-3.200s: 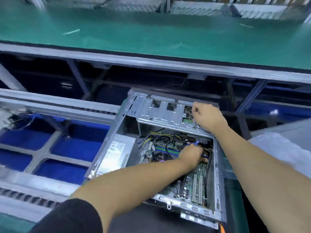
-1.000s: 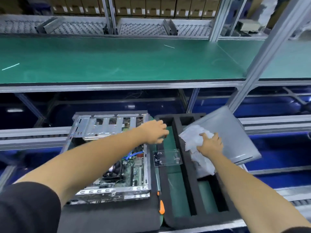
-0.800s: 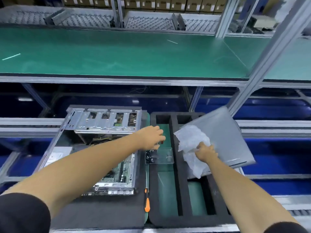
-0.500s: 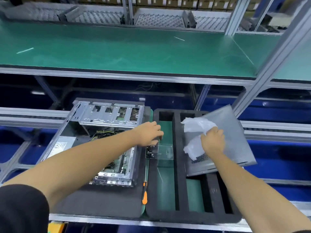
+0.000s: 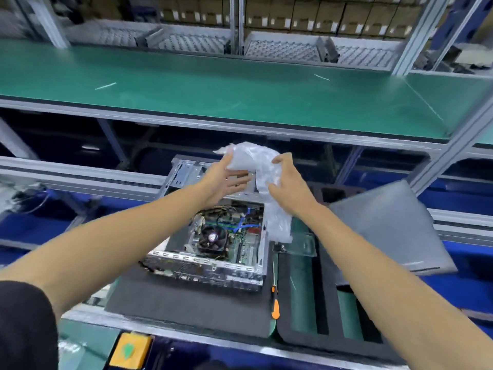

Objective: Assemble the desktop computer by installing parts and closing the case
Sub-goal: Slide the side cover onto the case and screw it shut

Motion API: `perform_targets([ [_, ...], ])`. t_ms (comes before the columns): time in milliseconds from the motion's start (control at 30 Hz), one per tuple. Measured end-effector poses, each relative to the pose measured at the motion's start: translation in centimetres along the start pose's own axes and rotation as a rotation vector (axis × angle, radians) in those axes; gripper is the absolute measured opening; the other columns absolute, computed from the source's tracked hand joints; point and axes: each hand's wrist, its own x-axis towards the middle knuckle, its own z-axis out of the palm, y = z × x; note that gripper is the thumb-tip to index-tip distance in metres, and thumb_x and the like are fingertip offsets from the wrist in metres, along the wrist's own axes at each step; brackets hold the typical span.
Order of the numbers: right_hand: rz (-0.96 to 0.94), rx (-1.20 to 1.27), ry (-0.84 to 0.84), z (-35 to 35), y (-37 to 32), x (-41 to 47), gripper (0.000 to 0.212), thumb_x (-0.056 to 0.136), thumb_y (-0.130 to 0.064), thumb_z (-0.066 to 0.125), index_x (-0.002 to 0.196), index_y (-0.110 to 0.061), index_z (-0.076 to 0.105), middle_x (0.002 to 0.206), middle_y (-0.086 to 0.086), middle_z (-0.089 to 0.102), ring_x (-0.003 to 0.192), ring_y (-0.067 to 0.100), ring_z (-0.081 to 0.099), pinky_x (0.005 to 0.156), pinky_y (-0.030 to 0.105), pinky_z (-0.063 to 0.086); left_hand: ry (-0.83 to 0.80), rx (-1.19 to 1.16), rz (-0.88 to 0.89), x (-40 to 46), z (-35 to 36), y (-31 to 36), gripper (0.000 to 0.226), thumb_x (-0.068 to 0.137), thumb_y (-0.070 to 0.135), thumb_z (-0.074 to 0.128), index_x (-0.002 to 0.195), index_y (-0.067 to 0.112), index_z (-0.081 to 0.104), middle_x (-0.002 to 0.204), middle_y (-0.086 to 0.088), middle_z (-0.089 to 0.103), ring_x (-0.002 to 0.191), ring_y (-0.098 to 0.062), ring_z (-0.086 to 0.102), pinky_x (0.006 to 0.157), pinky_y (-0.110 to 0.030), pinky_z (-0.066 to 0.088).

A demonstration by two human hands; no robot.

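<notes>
Change since half a second ago: the white plastic bag [image 5: 257,166] is off the side panel [image 5: 386,225] and now up in the air over the open computer case [image 5: 213,236]. Right hand [image 5: 289,186] carried it across; left hand [image 5: 225,177] left the small clear box [image 5: 301,244] and came up to meet it. Both hands now on the bag.

Fingers: right-hand fingers curl round the bag's middle, clamped on it. Left-hand fingers are mostly straight and spread, palm against the bag's left end, thumb [image 5: 229,156] up along it; a support more than a grip. Motion blur, so exact finger contact is hard to read.

Meaning for the task: likely unwrapping a part, or just clearing packing, before more goes into the case. Can't tell if anything is inside the bag. The panel is now uncovered, so closing looks possible later.

Case sits on a dark foam mat [image 5: 186,303] on the worktop, lid off, motherboard and CPU fan [image 5: 213,237] exposed, blue cable visible. The panel leans on the black foam tray [image 5: 328,316] to the right, well apart from the case.

Materials:
- Bag: thin, crinkly, translucent film, limp tail hanging down.
- Case: bare stamped sheet metal, perforated edges, shiny.
- Panel: flat, matte grey, rigid.
- Tray: soft foam with long slots.
- Screwdriver [image 5: 274,303]: orange handle, thin shaft, lying between mat and tray.
</notes>
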Motion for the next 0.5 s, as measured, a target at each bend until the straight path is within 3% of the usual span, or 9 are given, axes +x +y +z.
perform_targets([
  [67, -0.012, -0.002, -0.084, 3.9, -1.5, -0.5, 0.058, 0.092, -0.017, 0.060, 0.130, -0.038, 0.021, 0.077, -0.001, 0.050, 0.044, 0.010, 0.043, 0.047, 0.029, 0.032, 0.204, 0.064, -0.027, -1.1, -4.2, -0.9, 0.039, 0.103, 0.023, 0.060, 0.131, 0.008, 0.038, 0.109, -0.017, 0.066, 0.082, -0.023, 0.073, 0.067, -0.031, 0.062],
  [100, -0.027, -0.004, -0.151, 5.8, -2.1, -0.7, 0.065, 0.092, -0.019, 0.060, 0.135, -0.039, 0.017, 0.086, 0.003, 0.054, 0.045, 0.008, 0.044, 0.049, 0.030, 0.034, 0.284, 0.113, -0.053, -1.7, -6.4, -1.6, 0.037, 0.102, 0.011, 0.060, 0.130, 0.011, 0.035, 0.098, -0.016, 0.065, 0.073, -0.021, 0.069, 0.063, -0.030, 0.061],
  [200, -0.114, -0.218, -0.340, 11.0, -3.3, -1.5, 0.080, 0.087, -0.028, 0.063, 0.151, -0.035, 0.015, 0.131, 0.007, 0.043, 0.078, 0.008, 0.049, 0.071, 0.035, 0.046, 0.386, 0.395, -0.078, -3.6, -12.4, -3.3, 0.019, 0.098, 0.004, 0.053, 0.114, 0.012, 0.045, 0.080, -0.009, 0.058, 0.060, -0.017, 0.063, 0.052, -0.026, 0.052],
  [267, -0.178, -0.456, -0.421, 14.2, -3.2, -2.2, 0.077, 0.088, -0.037, 0.062, 0.155, -0.031, 0.024, 0.137, 0.006, 0.032, 0.116, 0.023, 0.040, 0.098, 0.046, 0.045, 0.392, 0.757, -0.053, -4.0, -15.3, -3.9, 0.016, 0.093, 0.009, 0.055, 0.108, 0.011, 0.050, 0.088, -0.009, 0.058, 0.081, -0.026, 0.062, 0.063, -0.030, 0.049],
  [333, -0.122, -0.544, -0.564, 16.7, -2.1, -3.2, 0.074, 0.095, -0.040, 0.057, 0.159, -0.035, 0.021, 0.156, 0.009, 0.019, 0.142, 0.036, 0.021, 0.117, 0.053, 0.028, 0.448, 1.111, -0.091, -3.9, -17.2, -4.1, 0.032, 0.090, 0.020, 0.064, 0.114, 0.005, 0.050, 0.113, -0.017, 0.056, 0.111, -0.038, 0.053, 0.089, -0.038, 0.044],
  [367, -0.093, -0.577, -0.618, 17.6, -1.3, -3.6, 0.073, 0.099, -0.039, 0.053, 0.161, -0.039, 0.015, 0.163, 0.011, 0.010, 0.149, 0.038, 0.013, 0.121, 0.054, 0.020, 0.522, 1.145, -0.077, -3.7, -17.7, -4.1, 0.042, 0.088, 0.022, 0.068, 0.118, -0.001, 0.048, 0.122, -0.021, 0.051, 0.118, -0.040, 0.047, 0.097, -0.041, 0.041],
  [433, -0.063, -0.643, -0.645, 18.5, 0.0, -4.1, 0.073, 0.103, -0.039, 0.049, 0.161, -0.046, 0.005, 0.169, 0.013, -0.002, 0.155, 0.039, 0.002, 0.125, 0.055, 0.009, 0.627, 1.095, 0.097, -3.8, -18.1, -3.9, 0.044, 0.086, 0.013, 0.067, 0.120, -0.006, 0.047, 0.124, -0.023, 0.046, 0.116, -0.038, 0.042, 0.102, -0.046, 0.037],
  [500, -0.037, -0.666, -0.646, 18.9, 0.7, -3.9, 0.074, 0.102, -0.043, 0.047, 0.159, -0.051, 0.000, 0.170, 0.013, -0.008, 0.156, 0.038, -0.007, 0.125, 0.056, 0.003, 0.561, 1.202, 0.436, -4.4, -18.1, -3.9, 0.038, 0.088, 0.013, 0.056, 0.124, 0.002, 0.052, 0.124, -0.018, 0.047, 0.113, -0.032, 0.040, 0.102, -0.045, 0.036],
])
